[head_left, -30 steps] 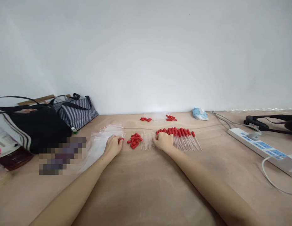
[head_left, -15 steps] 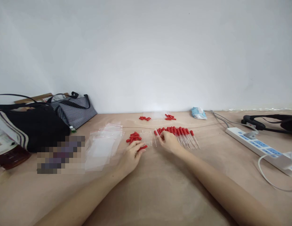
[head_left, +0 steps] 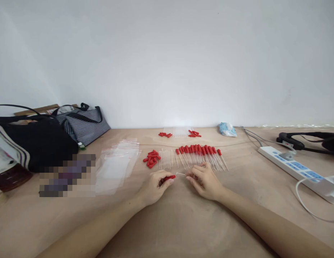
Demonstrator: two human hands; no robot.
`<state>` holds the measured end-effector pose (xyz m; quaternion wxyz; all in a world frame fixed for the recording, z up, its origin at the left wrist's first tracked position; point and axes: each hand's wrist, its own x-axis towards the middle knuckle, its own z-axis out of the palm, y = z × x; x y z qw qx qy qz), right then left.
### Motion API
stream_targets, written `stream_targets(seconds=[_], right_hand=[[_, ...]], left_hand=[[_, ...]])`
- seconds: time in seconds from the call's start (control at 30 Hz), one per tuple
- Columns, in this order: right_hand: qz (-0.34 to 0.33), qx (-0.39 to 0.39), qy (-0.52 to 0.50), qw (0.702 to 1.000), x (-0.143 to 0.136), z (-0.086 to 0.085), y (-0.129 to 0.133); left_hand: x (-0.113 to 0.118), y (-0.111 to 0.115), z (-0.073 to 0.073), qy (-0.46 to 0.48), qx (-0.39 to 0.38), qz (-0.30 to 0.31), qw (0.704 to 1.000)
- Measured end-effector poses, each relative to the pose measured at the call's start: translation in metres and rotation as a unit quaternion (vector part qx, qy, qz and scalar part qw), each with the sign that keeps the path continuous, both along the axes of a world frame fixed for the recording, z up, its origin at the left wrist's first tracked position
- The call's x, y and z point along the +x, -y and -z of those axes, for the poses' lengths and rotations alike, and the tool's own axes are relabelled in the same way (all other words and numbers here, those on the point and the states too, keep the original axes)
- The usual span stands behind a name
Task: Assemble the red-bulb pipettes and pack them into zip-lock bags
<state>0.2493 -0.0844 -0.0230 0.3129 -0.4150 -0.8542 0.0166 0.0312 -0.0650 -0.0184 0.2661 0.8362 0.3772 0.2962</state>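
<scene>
Between the thumb and fingers of my left hand point(head_left: 155, 187) is a red rubber bulb point(head_left: 170, 177), its end pointing right. My right hand point(head_left: 206, 181) pinches a clear glass dropper tube point(head_left: 180, 174), whose free end faces the bulb with a small gap between them. Beyond my left hand lie a pile of loose red bulbs point(head_left: 152, 158) and a row of bare clear tubes point(head_left: 165, 158). Past my right hand, several droppers with red bulbs on top point(head_left: 200, 150) lie side by side in a fanned row.
Clear zip bags point(head_left: 115, 168) lie overlapped at left, near a black bag point(head_left: 52, 143) and a striped bag point(head_left: 87, 125). More bulbs point(head_left: 194, 134) and tubes lie by the wall. A blue mask point(head_left: 227, 129), power strip point(head_left: 298, 172) and black headset point(head_left: 304, 139) are at right.
Both hands have drawn back toward me. My left hand brought a red bulb from beside the pile; my right hand left the finished-dropper row and now holds a bare tube facing the bulb.
</scene>
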Motion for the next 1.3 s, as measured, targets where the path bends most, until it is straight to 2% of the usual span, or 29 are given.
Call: stream_targets(seconds=[0.33,0.5,0.73,0.83,0.97,1.13,1.3], right_hand=[[-0.016,0.013,0.041,0.999,-0.010,0.004,0.006],[-0.044,0.022,0.055,0.997,-0.006,0.004,0.002],[-0.070,0.126,0.110,0.983,0.003,-0.001,-0.006],[-0.072,0.135,0.112,0.982,0.001,0.000,-0.003],[-0.074,0.099,0.072,0.990,-0.006,0.003,0.003],[-0.062,0.014,0.038,0.997,-0.015,0.007,0.006],[-0.064,-0.094,0.025,0.993,-0.019,-0.001,0.005]], left_hand=[[-0.002,-0.004,0.008,0.020,-0.003,-0.011,1.000],[-0.002,0.000,0.004,0.019,0.003,0.008,1.000],[0.001,0.006,-0.004,-0.026,0.026,0.031,0.999],[0.001,0.007,-0.003,-0.039,0.042,0.041,0.997],[0.001,0.009,-0.003,-0.045,0.071,0.062,0.995],[0.000,0.011,-0.002,-0.051,0.105,0.068,0.991],[-0.001,0.004,0.001,-0.063,0.131,0.088,0.985]])
